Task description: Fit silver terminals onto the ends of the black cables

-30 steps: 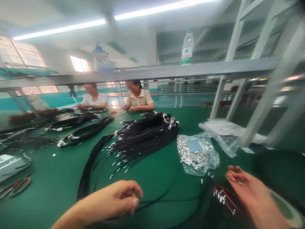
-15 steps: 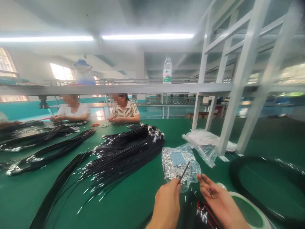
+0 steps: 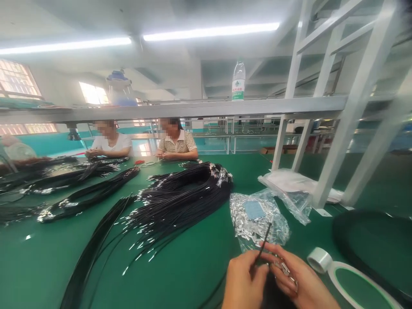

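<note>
My left hand [image 3: 246,279] is at the bottom middle, its fingers pinched on a thin black cord [image 3: 265,237] whose end sticks up and to the right. My right hand [image 3: 296,281] lies against it, curled around several small silver metal pieces [image 3: 285,268]. Just beyond both hands lies a clear plastic bag of silver metal pieces [image 3: 257,216] with a blue label. A big bundle of black cords with metal tips [image 3: 180,193] fans out on the green table [image 3: 193,257] to the left.
A tape roll [image 3: 318,259] and a large white ring lie to the right, with a dark coil [image 3: 370,240] beyond. A white frame post [image 3: 341,133] and crumpled plastic bags [image 3: 289,182] stand behind. Two people sit across the table with more cord bundles [image 3: 86,191]. A bottle [image 3: 238,81] stands on the overhead shelf.
My two hands have come together at the bottom middle; the left hand picked up a black cord and now holds it against the right hand. The view has shifted.
</note>
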Demonstrator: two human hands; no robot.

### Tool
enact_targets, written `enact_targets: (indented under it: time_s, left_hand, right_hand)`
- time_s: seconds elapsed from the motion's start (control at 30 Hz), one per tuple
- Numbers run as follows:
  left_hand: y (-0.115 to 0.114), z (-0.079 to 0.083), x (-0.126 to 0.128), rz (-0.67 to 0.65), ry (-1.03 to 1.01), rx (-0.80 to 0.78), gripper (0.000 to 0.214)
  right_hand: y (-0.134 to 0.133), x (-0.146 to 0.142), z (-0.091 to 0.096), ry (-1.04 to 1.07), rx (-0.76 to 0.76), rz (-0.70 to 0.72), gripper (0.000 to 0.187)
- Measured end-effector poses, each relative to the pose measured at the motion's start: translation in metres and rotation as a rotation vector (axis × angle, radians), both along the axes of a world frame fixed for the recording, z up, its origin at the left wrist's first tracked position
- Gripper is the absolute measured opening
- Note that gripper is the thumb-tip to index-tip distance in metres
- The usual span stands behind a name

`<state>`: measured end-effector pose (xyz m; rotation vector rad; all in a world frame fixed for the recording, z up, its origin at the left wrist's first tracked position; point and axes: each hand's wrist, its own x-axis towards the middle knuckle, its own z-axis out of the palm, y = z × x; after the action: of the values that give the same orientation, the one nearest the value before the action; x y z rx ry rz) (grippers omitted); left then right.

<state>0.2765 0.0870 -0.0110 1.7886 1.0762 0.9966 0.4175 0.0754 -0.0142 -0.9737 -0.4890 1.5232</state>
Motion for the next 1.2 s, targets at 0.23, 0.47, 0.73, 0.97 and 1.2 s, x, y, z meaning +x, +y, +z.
enact_targets:
  time_s: [0.23,0.47,0.73,0.97,1.2]
  left_hand:
    - [0.001,-0.005,0.003,-0.013,0.104,-0.008,0.028]
    - [0.011,-0.016,-0.005,0.119,-0.054,-0.152,0.012]
    - [0.011,-0.010,-0.006,0.110,-0.071,-0.184,0.011]
    - [0.003,-0.007,-0.010,0.148,0.383,0.196,0.035]
    - [0.003,-0.003,-0.015,0.179,0.816,0.380,0.035]
  right_hand:
    - [-0.001,-0.014,-0.018,-0.088,-0.053,0.043,0.065]
    - [0.002,-0.012,-0.023,-0.150,0.070,0.155,0.059]
    - [0.008,-0.010,-0.028,-0.219,0.070,0.238,0.059]
    - [0.012,0.019,-0.013,-0.198,0.222,-0.124,0.053]
    - [0.007,0.040,0.013,-0.244,0.228,-0.177,0.051]
